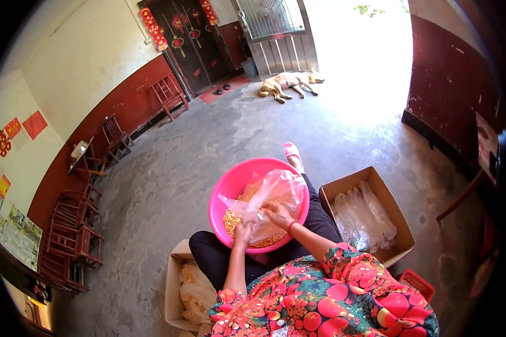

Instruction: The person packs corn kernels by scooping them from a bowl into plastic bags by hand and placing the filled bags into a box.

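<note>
A large pink basin (215,209) rests on the person's lap, with yellow kernels (269,241) in it. Over the kernels lies a clear plastic bag (279,188), spread across the basin's middle and right. My left hand (243,231) is closed on the lower left part of the bag. My right hand (278,215), with a red band at the wrist, pinches the bag a little further right. What the bag holds cannot be made out clearly.
Right of the legs, a cardboard box (406,238) holds clear plastic bags. At the lower left another box (174,281) holds bags with yellow contents. A dog (289,84) lies near the open door. Wooden chairs (70,236) line the left wall.
</note>
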`<state>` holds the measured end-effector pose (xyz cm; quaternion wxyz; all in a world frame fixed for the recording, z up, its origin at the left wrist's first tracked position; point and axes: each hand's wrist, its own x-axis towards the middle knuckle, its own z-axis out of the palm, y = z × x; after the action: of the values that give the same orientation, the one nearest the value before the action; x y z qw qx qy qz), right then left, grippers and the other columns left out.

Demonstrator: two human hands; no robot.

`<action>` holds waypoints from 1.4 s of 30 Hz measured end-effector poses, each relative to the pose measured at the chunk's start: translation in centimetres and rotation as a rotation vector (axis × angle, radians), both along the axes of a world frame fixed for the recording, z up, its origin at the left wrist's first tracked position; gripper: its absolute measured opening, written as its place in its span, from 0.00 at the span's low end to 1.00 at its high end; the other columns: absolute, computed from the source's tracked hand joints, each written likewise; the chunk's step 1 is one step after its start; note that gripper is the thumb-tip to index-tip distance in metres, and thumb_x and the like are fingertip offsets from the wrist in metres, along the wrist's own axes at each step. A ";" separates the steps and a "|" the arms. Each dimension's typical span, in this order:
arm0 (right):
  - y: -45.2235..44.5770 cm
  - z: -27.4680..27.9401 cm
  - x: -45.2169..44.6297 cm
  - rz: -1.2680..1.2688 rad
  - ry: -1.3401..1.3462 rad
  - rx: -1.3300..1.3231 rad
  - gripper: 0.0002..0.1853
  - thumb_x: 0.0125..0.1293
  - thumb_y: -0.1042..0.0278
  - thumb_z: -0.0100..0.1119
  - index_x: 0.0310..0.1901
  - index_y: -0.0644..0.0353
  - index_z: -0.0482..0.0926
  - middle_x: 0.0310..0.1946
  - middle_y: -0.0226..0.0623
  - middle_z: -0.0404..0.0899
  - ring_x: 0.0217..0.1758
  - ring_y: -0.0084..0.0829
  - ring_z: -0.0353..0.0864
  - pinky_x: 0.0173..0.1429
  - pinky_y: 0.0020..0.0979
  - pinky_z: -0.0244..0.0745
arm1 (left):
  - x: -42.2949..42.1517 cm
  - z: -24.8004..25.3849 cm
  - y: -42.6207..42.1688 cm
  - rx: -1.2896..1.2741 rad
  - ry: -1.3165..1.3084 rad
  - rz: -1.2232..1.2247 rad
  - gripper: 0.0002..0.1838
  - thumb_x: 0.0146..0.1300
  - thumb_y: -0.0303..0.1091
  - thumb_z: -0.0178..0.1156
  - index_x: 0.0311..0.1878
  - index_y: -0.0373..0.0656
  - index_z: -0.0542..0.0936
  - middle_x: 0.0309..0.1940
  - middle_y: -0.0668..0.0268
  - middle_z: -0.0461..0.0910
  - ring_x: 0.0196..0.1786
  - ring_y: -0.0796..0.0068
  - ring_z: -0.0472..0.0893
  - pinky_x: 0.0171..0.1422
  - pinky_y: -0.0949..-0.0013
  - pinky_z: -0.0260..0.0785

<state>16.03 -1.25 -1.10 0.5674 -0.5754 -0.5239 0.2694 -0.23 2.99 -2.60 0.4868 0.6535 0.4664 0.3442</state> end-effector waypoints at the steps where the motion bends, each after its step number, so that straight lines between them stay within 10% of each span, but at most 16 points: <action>1: 0.2 -0.5 -0.1 0.001 0.000 -0.001 0.11 0.52 0.68 0.49 0.37 0.59 0.74 0.34 0.40 0.75 0.38 0.35 0.74 0.44 0.31 0.68 | -0.1 -0.5 0.4 -0.007 -0.062 0.003 0.11 0.54 0.31 0.47 0.34 0.35 0.77 0.23 0.65 0.77 0.22 0.78 0.73 0.26 0.72 0.65; 3: -0.7 0.8 -0.8 -0.159 -0.609 0.165 0.12 0.53 0.65 0.50 0.39 0.56 0.74 0.39 0.42 0.72 0.40 0.38 0.72 0.44 0.30 0.67 | 0.0 -0.1 0.1 -0.016 -0.123 0.011 0.12 0.56 0.32 0.47 0.35 0.35 0.76 0.23 0.65 0.77 0.22 0.78 0.73 0.27 0.73 0.65; 10: -2.9 3.8 -1.3 0.560 -0.286 -0.121 0.10 0.52 0.64 0.50 0.27 0.62 0.76 0.18 0.40 0.74 0.21 0.28 0.73 0.28 0.29 0.66 | 0.0 1.5 -0.6 -0.097 -0.338 0.112 0.14 0.60 0.34 0.43 0.33 0.35 0.75 0.23 0.66 0.75 0.27 0.78 0.74 0.32 0.74 0.65; 13: -2.4 3.0 -1.9 0.906 -0.374 -0.289 0.13 0.51 0.61 0.50 0.32 0.60 0.78 0.27 0.41 0.78 0.29 0.31 0.77 0.36 0.30 0.70 | -0.2 0.7 -0.1 -0.030 -0.300 0.141 0.15 0.60 0.35 0.43 0.31 0.35 0.75 0.22 0.67 0.75 0.25 0.79 0.72 0.30 0.75 0.64; 17: -2.1 0.6 -2.5 0.735 -0.759 -0.017 0.15 0.51 0.62 0.47 0.38 0.57 0.77 0.36 0.44 0.77 0.38 0.38 0.76 0.44 0.34 0.69 | 0.1 1.7 -0.8 -0.024 -0.267 0.106 0.14 0.59 0.36 0.45 0.31 0.35 0.76 0.20 0.69 0.72 0.22 0.81 0.69 0.26 0.77 0.61; 22: -1.1 -1.1 -3.0 0.556 -1.037 -0.475 0.20 0.51 0.63 0.44 0.48 0.54 0.72 0.44 0.47 0.72 0.46 0.43 0.72 0.52 0.38 0.64 | 0.5 1.6 -0.9 0.015 -0.325 0.109 0.14 0.59 0.37 0.46 0.32 0.35 0.76 0.19 0.71 0.70 0.21 0.83 0.67 0.25 0.77 0.59; 38: -0.2 -0.4 -2.4 0.816 -0.900 -0.535 0.22 0.50 0.55 0.45 0.40 0.63 0.76 0.38 0.46 0.76 0.44 0.40 0.74 0.49 0.35 0.65 | 0.2 2.7 -1.5 -0.031 -0.255 0.092 0.13 0.57 0.35 0.47 0.33 0.35 0.75 0.18 0.71 0.71 0.21 0.83 0.68 0.26 0.77 0.61; 42: -1.8 3.6 -1.3 0.760 -0.517 -0.659 0.23 0.52 0.53 0.45 0.38 0.66 0.76 0.38 0.46 0.76 0.43 0.41 0.74 0.49 0.34 0.65 | 0.2 2.6 -1.4 -0.009 -0.258 0.093 0.13 0.57 0.35 0.47 0.33 0.34 0.75 0.19 0.70 0.71 0.21 0.82 0.68 0.26 0.76 0.61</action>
<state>14.72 -3.08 2.54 0.0739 -0.5402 -0.7046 0.4542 -0.05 1.59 -0.01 0.5289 0.5793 0.4313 0.4456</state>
